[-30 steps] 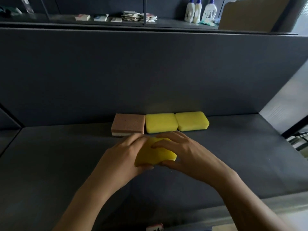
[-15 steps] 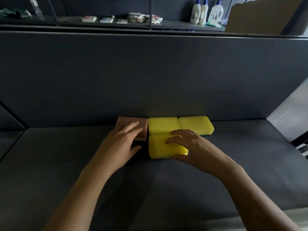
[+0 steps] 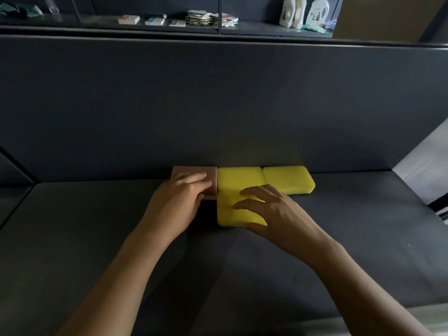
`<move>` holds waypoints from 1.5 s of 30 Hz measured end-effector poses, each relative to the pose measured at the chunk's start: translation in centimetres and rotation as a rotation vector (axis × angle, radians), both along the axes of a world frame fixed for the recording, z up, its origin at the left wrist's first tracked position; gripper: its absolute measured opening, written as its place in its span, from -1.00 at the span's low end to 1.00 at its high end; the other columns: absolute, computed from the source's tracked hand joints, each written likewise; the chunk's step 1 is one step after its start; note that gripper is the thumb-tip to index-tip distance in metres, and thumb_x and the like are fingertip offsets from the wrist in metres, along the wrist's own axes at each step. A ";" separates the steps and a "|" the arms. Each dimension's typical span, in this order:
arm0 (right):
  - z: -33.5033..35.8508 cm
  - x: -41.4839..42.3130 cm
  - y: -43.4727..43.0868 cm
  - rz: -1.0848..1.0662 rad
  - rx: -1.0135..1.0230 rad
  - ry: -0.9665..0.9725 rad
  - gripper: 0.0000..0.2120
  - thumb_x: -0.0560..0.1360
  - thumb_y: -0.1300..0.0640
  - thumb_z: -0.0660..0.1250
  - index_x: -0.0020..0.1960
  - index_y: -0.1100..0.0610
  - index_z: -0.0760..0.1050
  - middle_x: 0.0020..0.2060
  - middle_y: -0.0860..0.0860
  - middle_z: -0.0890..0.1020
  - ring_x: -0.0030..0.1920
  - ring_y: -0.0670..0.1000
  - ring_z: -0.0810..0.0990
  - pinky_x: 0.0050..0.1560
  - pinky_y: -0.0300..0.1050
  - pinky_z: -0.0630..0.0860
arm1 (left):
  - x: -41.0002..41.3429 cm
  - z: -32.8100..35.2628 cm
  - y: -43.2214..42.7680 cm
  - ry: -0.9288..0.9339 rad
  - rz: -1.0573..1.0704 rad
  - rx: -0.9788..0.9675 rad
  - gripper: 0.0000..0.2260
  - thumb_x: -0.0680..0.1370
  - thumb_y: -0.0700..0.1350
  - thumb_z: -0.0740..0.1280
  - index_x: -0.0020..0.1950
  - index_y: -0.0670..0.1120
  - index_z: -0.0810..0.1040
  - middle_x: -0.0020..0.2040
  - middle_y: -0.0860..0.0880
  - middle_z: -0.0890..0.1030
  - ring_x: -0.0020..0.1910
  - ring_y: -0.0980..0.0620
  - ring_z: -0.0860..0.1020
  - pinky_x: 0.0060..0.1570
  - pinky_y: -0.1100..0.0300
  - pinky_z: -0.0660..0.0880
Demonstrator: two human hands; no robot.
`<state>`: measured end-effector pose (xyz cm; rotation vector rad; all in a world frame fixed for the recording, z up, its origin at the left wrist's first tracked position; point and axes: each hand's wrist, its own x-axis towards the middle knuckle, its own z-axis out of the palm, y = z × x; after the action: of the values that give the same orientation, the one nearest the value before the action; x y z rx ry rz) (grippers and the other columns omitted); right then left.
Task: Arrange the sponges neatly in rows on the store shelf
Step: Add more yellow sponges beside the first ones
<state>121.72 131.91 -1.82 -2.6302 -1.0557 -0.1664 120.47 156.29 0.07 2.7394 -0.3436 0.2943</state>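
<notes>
Left hand (image 3: 184,195): fingers flat, together, pressing pink sponge (image 3: 213,173) at left end of the back row.
Front yellow sponge (image 3: 230,214): on shelf (image 3: 121,238), second row, touching middle yellow sponge (image 3: 238,177) behind.
Right hand (image 3: 274,212): fingers spread on front sponge, thumb at near edge.
Right yellow sponge (image 3: 288,179): back-row end.
Advice: light, square push — foam squashes; match left edges.

You see three white bottles (image 3: 298,13) standing together; a cardboard box (image 3: 383,18) sits just right of them, a stack of packets (image 3: 211,18) and small boxes (image 3: 129,19) to their left.
</notes>
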 end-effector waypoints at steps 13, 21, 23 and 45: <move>-0.2 0.7 0.3 -0.010 0.008 0.032 -0.60 0.49 -0.01 0.45 0.31 -0.13 0.51 0.35 -0.06 0.49 0.32 0.03 0.44 0.22 0.01 0.51 | -0.1 0.0 -0.2 0.060 0.001 0.031 -0.59 0.54 -0.09 0.39 0.40 -0.04 0.49 0.45 0.03 0.41 0.41 0.00 0.37 0.29 -0.02 0.42; 2.6 0.7 -1.9 -0.137 0.098 0.054 -0.51 0.48 -0.22 0.35 0.36 -0.09 0.49 0.37 -0.07 0.49 0.37 -0.03 0.42 0.30 -0.11 0.39 | -1.0 1.3 -3.1 0.084 -0.085 0.000 -0.55 0.60 0.14 0.22 0.47 0.07 0.38 0.52 0.13 0.26 0.43 0.08 0.31 0.33 0.09 0.37; 3.0 1.1 -2.8 -0.218 0.104 0.067 -0.57 0.50 -0.20 0.33 0.33 -0.10 0.52 0.36 -0.09 0.49 0.37 -0.05 0.42 0.28 -0.12 0.42 | -0.9 1.4 -4.2 0.099 -0.117 0.018 -0.55 0.60 0.17 0.20 0.47 0.08 0.37 0.53 0.14 0.24 0.45 0.10 0.28 0.35 0.12 0.35; 2.5 3.2 -5.8 -0.315 -0.083 0.126 -0.57 0.62 -0.05 0.23 0.47 -0.09 0.34 0.49 -0.09 0.33 0.47 0.02 0.30 0.38 0.01 0.29 | 0.3 0.4 -8.1 0.152 -0.110 0.156 -0.56 0.60 0.16 0.20 0.48 0.13 0.34 0.55 0.11 0.20 0.52 0.06 0.16 0.43 0.05 0.17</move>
<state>124.94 126.16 0.64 -2.8250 -0.6164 -0.0230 120.72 148.24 0.45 2.8599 -0.4919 0.0306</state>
